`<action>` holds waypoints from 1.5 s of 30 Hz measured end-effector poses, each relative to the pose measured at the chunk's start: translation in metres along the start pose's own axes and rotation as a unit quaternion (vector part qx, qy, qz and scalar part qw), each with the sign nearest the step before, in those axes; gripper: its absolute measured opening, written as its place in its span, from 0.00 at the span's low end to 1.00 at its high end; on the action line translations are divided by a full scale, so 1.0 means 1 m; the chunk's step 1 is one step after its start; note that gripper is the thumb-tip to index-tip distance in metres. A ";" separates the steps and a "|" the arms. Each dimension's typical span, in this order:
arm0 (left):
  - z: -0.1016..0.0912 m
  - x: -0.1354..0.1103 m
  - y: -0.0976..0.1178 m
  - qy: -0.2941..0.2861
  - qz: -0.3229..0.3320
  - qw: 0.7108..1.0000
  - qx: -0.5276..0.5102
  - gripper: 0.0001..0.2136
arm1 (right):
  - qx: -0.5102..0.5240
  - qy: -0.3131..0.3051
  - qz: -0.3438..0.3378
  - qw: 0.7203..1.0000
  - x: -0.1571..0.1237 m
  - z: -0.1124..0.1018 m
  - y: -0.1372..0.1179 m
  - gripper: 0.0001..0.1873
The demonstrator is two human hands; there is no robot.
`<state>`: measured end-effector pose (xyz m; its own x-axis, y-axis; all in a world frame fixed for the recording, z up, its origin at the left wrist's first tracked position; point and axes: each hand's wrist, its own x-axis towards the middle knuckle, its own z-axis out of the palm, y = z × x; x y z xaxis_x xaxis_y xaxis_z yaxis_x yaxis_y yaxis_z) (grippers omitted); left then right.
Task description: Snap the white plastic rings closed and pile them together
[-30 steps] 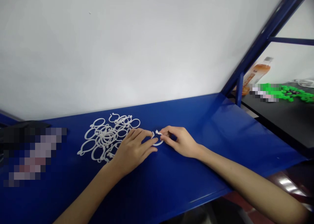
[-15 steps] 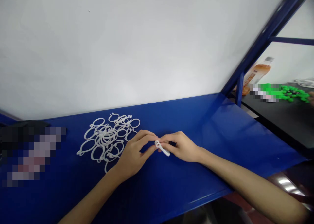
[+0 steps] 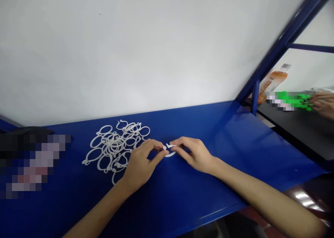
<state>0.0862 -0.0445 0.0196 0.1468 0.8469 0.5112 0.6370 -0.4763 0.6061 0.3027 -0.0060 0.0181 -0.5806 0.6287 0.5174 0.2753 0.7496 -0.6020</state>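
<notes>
Between my two hands is a white plastic ring (image 3: 171, 155), its two ends parted by a small gap at the top. My left hand (image 3: 143, 159) pinches the end with a rounded knob. The other end, which has a small hooked tip, is pinched between the thumb and fingers of my right hand (image 3: 194, 153). The fingers cover parts of the ring. Just left of my left hand lies a loose pile of several similar white rings (image 3: 114, 145) on the blue table (image 3: 208, 199).
A white wall (image 3: 156, 57) rises behind the table. At the right, past a blue metal frame (image 3: 255, 97), a black surface (image 3: 292, 130) holds an orange-filled bottle (image 3: 273, 81) and green pieces (image 3: 304, 100), with another person's hand (image 3: 323, 104) at them. Dark material (image 3: 26, 131) lies far left.
The ring has turned and now shows its curve below the hands, with its ends apart. My hands have drawn slightly apart. The other person's hand has come further into view at right.
</notes>
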 end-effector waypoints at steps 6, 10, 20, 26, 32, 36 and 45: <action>-0.001 0.001 0.003 -0.024 -0.008 0.999 -0.029 0.07 | 0.029 -0.053 -0.049 0.997 0.002 -0.003 -0.002 0.07; 0.001 0.000 0.000 -0.025 -0.021 0.999 -0.024 0.08 | 0.034 -0.074 -0.062 0.995 0.000 -0.003 -0.004 0.09; 0.001 0.003 -0.020 -0.059 0.032 0.988 0.142 0.09 | -0.011 -0.068 -0.081 0.994 0.004 -0.002 0.014 0.13; -0.010 0.009 -0.052 -0.052 0.011 0.932 0.358 0.21 | -0.212 -0.021 0.120 0.970 0.007 -0.035 0.057 0.14; -0.007 0.008 -0.055 -0.061 0.037 0.918 0.389 0.17 | -0.403 -0.072 0.250 0.878 0.004 -0.061 0.073 0.16; -0.005 0.006 -0.051 -0.048 0.075 0.927 0.364 0.11 | -0.410 -0.028 0.152 0.899 0.006 -0.054 0.062 0.16; -0.006 0.005 -0.045 -0.022 0.123 0.932 0.341 0.07 | -0.180 -0.129 0.030 0.975 0.008 -0.012 0.027 0.16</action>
<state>0.0540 -0.0198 -0.0014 0.3734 0.7475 0.5494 0.9105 -0.4087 -0.0627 0.3143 0.0221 0.0134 -0.7160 0.6351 0.2898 0.5383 0.7666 -0.3502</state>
